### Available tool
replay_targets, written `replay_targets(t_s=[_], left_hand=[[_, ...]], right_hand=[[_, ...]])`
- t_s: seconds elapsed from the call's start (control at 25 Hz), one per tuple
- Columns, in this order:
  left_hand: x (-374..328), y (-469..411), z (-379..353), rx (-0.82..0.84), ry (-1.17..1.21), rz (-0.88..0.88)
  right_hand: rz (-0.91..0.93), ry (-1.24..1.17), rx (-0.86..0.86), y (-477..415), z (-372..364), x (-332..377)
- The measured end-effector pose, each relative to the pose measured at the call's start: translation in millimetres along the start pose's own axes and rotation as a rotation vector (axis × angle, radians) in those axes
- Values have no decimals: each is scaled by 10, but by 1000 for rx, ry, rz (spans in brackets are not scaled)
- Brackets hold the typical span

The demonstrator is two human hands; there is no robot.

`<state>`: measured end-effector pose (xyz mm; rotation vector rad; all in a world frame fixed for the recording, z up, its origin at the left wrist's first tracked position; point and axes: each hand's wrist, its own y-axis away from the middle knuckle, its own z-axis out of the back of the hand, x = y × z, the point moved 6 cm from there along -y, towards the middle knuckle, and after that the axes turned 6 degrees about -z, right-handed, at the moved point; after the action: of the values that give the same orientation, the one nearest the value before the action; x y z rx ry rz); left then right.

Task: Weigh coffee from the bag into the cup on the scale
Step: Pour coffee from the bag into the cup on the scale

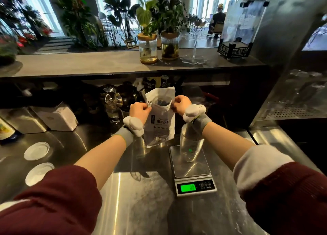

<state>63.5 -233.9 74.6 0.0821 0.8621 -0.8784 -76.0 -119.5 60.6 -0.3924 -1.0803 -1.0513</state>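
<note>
Coffee bag (160, 125) opening is the step in hand; nothing seems poured yet. Lower right of centre, the digital scale (192, 171) shows zero on its green display, and the clear cup (190, 149) stands on its platform, apparently empty. Just beyond, at frame centre, the bag is upright, left of the cup. The left hand (139, 110) and right hand (182, 104) each pinch one side of its mouth, spreading it; dark contents show inside. Next, I judge, it must be lifted and tipped gently over the cup while watching the display.
</note>
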Motion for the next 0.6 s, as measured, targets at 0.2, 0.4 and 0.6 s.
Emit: replay_targets(t_s=[0.2,0.4,0.6], left_hand=[[-543,-150,49,-52,-22,-97],[-1093,-308,49,-102,17,-149],[-1640,-347,26,-147,125,-252]], right_hand=[[70,-141,-33,131,501,121],[66,-326,-5,344,903,47],[118,-178,-58,415,1232,-114]])
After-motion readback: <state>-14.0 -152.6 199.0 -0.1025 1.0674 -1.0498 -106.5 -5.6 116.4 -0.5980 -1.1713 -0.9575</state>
